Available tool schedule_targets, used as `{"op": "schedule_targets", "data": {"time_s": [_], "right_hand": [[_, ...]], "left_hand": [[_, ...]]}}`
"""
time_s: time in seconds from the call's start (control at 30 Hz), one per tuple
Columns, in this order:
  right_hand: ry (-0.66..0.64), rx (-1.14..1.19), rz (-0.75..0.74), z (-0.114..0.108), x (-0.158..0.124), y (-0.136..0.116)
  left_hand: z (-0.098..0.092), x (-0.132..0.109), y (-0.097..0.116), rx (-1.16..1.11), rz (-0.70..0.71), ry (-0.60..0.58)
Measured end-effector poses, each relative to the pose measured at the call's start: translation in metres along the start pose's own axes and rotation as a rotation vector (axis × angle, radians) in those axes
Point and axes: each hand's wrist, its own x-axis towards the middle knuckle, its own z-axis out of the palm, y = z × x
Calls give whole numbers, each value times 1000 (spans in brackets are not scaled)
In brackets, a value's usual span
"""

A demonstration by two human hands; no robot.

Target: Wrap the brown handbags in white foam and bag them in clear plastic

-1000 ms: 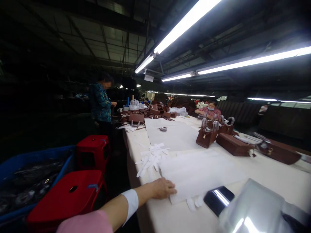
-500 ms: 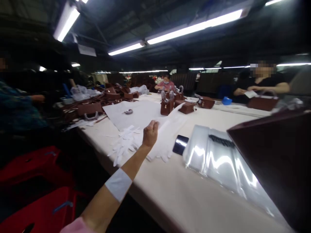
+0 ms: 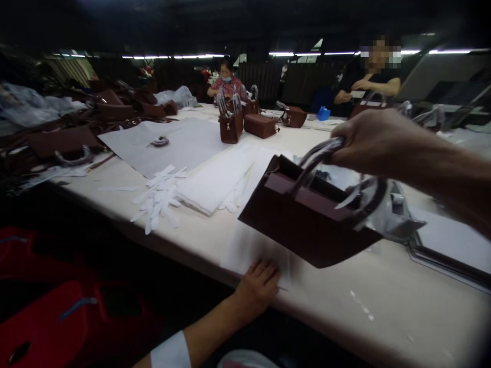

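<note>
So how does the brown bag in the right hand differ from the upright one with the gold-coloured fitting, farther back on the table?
The held bag is gripped by the right hand and tilted; the standing bag sits upright on the table.
The standing bag shows a gold-coloured fitting; the held bag's facing side shows none.
Both are brown, with looped handles in shiny wrapping.
</note>
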Motion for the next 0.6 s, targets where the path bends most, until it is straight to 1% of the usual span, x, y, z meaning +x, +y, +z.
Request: {"op": "schedule_targets", "data": {"time_s": [0.1,0.17,0.23,0.3,0.43,0.53,0.6], "right_hand": [[-63,-85,1,23,3,-36],[-68,-71,-67,35,4,-58],[-49,-18,-139,43,4,-72],[-16,63,-204,48,7,-80],[51,256,-364,55,16,-84],[15,301,-452,52,18,-86],[-29,266,-446,48,15,-88]], "left_hand": [[-5,-6,-6,-35,13,-6],[-8,-7,-11,-55,25,-19],[-11,-9,-18,-74,37,-42],[-14,-10,-25,-94,54,-66],[-21,-12,-35,-133,78,-103],[-23,-15,-34,-143,49,-102],[-23,-17,-31,-146,6,-85]]}}
